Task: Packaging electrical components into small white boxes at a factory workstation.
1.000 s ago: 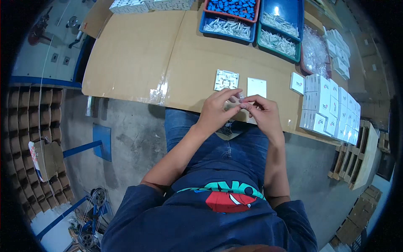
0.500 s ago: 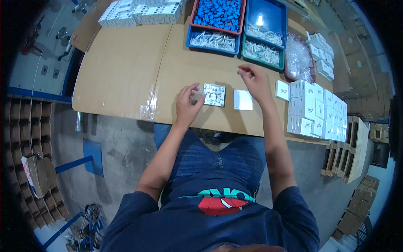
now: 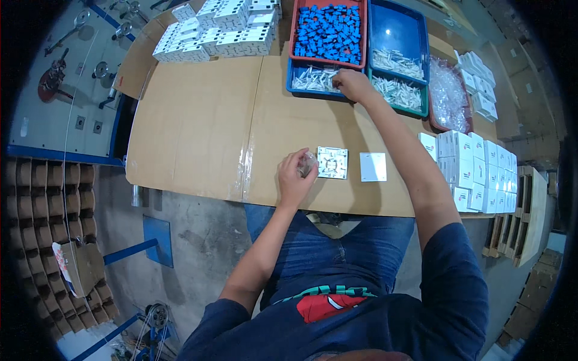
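Observation:
My left hand (image 3: 295,180) is closed round a crumpled clear plastic bag (image 3: 309,163), resting on the cardboard-covered table. Touching or nearly touching that bag is a white square wall-plate-like part (image 3: 333,162) with its moulded inner side up. To its right lies a flat, plain white square plate (image 3: 373,167). My right hand (image 3: 354,85) reaches far forward over the near blue tray (image 3: 319,94), its fingertips bent down at the slender pale pieces (image 3: 310,78) inside. What those fingers pinch, if anything, is too small to make out.
A red tray (image 3: 295,51) of blue pieces sits above the blue tray. Right of it stand another blue tray (image 3: 397,27), a green tray (image 3: 415,111) and a container of clear bags (image 3: 448,96). Stacked white boxes (image 3: 475,162) line the right edge; white units (image 3: 241,39) stand far left.
My right hand has moved forward and slightly left, from above the plain plate to the near blue tray. My left hand still holds the clear bag beside the moulded part. The whole view has shifted.

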A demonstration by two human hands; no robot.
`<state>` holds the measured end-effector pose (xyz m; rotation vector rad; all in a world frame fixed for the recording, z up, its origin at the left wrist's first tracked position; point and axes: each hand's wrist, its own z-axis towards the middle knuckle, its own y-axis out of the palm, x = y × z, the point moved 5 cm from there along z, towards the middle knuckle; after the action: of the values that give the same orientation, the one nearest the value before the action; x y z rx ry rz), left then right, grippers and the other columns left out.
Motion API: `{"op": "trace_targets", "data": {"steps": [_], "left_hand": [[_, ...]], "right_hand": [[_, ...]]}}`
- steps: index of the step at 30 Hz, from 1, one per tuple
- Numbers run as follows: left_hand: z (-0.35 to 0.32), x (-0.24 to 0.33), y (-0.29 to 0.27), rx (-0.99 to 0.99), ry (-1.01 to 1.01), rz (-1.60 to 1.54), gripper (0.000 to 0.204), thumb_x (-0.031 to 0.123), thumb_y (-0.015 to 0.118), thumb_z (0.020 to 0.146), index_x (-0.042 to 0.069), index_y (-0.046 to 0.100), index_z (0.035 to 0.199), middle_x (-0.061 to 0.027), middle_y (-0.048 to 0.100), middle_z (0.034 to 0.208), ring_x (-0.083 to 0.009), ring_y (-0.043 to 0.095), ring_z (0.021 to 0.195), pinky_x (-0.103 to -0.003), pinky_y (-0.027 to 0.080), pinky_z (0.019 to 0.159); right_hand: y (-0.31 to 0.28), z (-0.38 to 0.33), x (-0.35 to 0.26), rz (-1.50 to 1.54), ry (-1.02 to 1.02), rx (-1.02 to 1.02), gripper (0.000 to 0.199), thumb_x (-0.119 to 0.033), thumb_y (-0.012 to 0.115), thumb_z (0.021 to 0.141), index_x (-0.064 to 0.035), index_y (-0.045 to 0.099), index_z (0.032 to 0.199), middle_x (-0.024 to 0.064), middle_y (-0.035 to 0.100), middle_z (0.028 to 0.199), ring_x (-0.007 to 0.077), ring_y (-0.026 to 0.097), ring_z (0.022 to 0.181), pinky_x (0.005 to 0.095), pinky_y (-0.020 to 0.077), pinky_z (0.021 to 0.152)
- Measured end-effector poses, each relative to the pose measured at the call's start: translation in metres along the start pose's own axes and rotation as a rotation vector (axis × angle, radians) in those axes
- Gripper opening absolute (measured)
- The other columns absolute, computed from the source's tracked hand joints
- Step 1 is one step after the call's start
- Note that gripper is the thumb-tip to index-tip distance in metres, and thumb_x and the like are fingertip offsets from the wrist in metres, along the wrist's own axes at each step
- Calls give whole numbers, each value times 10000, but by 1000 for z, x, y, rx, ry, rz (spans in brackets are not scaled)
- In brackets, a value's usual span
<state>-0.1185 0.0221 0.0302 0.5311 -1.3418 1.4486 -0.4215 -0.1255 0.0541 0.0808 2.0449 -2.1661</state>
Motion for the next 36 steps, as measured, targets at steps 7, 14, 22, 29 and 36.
{"op": "trace_targets", "data": {"steps": [7,14,22,29,36], "left_hand": [[2,1,-3,-30,-1,61,462,185,831,794,87,695,1225,-50,695,1018,-203,669,894,-366,466,909],[3,2,-5,-25,25,85,502,197,829,813,79,684,1278,-56,702,1029,-201,674,916,-360,457,926],[-4,-9,4,-18,-29,63,512,206,828,824,66,675,1293,-78,710,1047,-233,676,944,-381,465,929],[2,-3,-5,36,28,56,452,182,815,815,77,689,1236,-97,708,1094,-280,664,1017,-408,480,933],[3,-2,-6,86,65,1,433,188,813,816,85,689,1217,-93,702,1114,-309,650,1056,-428,483,950]], "right_hand": [[5,3,-2,48,-114,45,160,-161,693,885,-122,746,1030,93,689,1041,316,684,1041,448,563,865],[-2,-8,3,205,19,146,149,-167,636,933,-97,701,1047,100,701,1054,342,685,1016,476,562,841],[-21,-25,-7,382,30,288,166,-203,674,939,-96,712,1060,106,710,1047,337,692,979,437,557,807],[-24,-92,-66,748,53,247,196,-117,672,985,-69,772,1146,35,650,921,115,568,786,267,462,695],[-2,-162,-115,1101,347,55,163,-84,736,947,-15,774,1090,-40,676,804,12,499,662,192,413,618]]}}
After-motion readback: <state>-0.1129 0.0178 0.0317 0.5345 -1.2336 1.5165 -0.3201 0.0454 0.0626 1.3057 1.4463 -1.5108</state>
